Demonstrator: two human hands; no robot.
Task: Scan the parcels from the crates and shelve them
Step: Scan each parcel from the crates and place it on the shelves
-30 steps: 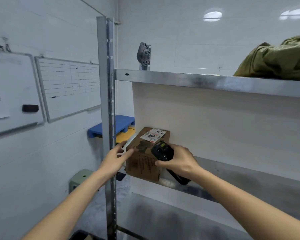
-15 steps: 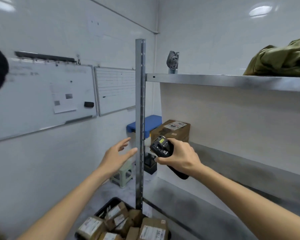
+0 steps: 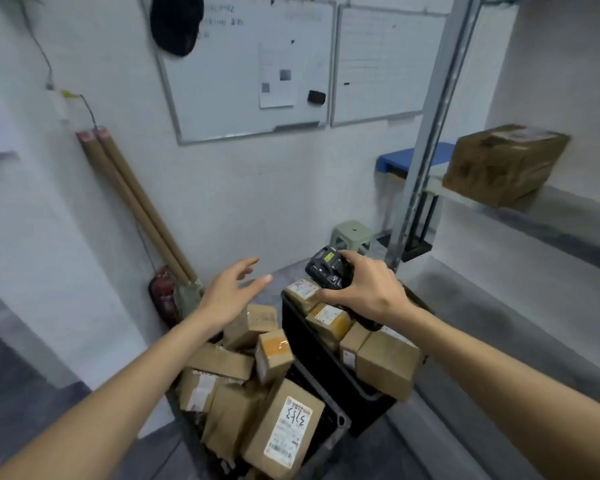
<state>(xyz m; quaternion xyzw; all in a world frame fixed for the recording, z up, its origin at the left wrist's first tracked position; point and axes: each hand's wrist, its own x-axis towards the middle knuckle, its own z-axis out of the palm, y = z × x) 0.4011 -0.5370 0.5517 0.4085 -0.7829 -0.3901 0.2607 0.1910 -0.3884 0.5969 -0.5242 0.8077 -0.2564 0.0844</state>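
Note:
Two black crates (image 3: 329,372) stand on the floor below me, heaped with several brown cardboard parcels, among them a large one with a handwritten label (image 3: 284,431). My right hand (image 3: 364,289) grips a black handheld scanner (image 3: 328,268) above the right crate. My left hand (image 3: 231,294) hovers over the left crate with fingers spread, holding nothing. One brown parcel (image 3: 503,164) sits on the metal shelf (image 3: 548,226) at the right.
A steel shelf upright (image 3: 423,133) rises beside the crates. Two whiteboards (image 3: 250,71) hang on the wall, with cardboard tubes (image 3: 136,206) leaning at the left. A small green stool (image 3: 352,235) and a blue table (image 3: 413,157) stand behind the upright.
My view has swung from the shelf down to the crates. Both hands left the shelved parcel and dropped toward the crates; the scanner stays in my right hand.

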